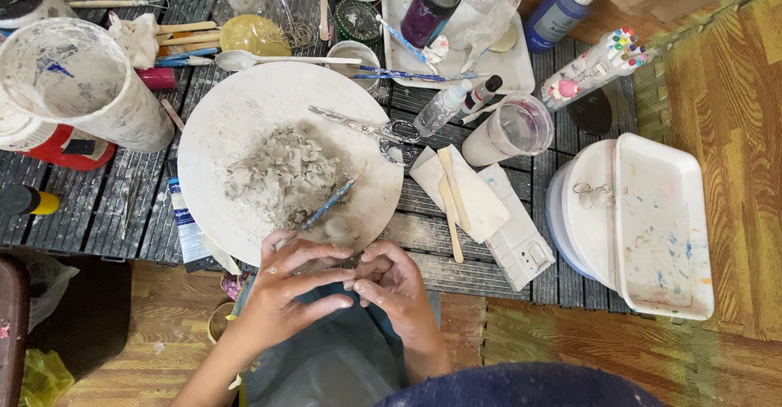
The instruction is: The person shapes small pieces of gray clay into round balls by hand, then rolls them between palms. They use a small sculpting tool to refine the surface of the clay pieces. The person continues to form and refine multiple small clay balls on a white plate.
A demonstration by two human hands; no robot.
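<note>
Clay point(287, 176) is heaped on the round board point(236, 122) just beyond both hands, left hand point(287, 286) and right hand point(397, 283), whose fingers are curled together around a small hidden lump.

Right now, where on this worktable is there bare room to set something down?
Bare slats lie between the round white clay-dusted board and the red-and-white bucket, and beside the white rectangular tray, near the white plug adapter. The back, around the purple-capped jar, is crowded.

We pressed our left hand point(285, 289) and right hand point(395, 281) together. Just beyond them sat the round board point(228, 122) with grey clay point(281, 175).
</note>
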